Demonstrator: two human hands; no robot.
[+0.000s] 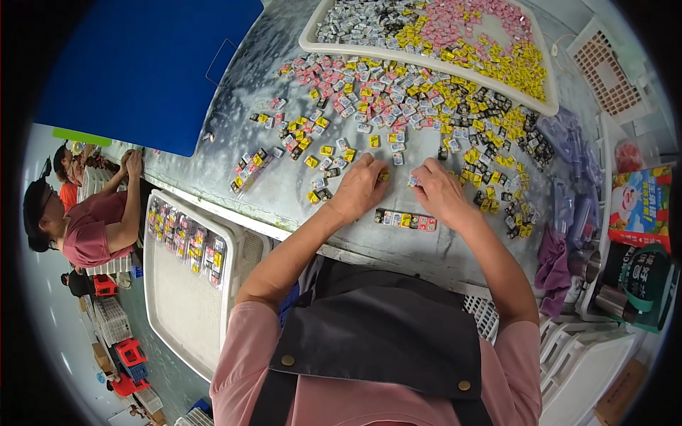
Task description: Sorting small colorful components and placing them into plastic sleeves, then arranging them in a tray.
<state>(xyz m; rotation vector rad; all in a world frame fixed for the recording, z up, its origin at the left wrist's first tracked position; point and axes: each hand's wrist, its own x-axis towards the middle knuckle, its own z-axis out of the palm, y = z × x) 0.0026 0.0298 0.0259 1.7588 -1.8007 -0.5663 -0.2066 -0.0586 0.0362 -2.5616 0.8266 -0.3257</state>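
Observation:
Many small wrapped packets in yellow, pink, black and silver [398, 99] lie spread over a grey table [284, 184]. My left hand [361, 186] rests on the table with its fingertips pinching a yellow packet [383, 175]. My right hand [437, 190] pinches a small silver packet [413, 182] beside it. Just in front of both hands lies a short row of mixed-colour packets [405, 220]. A second short row [249, 169] lies to the left.
A white tray [312, 35] heaped with packets stands at the far edge. Another white tray [181, 298] holding packed rows sits lower left. Clear bags [572, 163], metal cups [586, 264] and colourful packages [639, 206] crowd the right. A blue board [142, 64] leans at left, where other people work.

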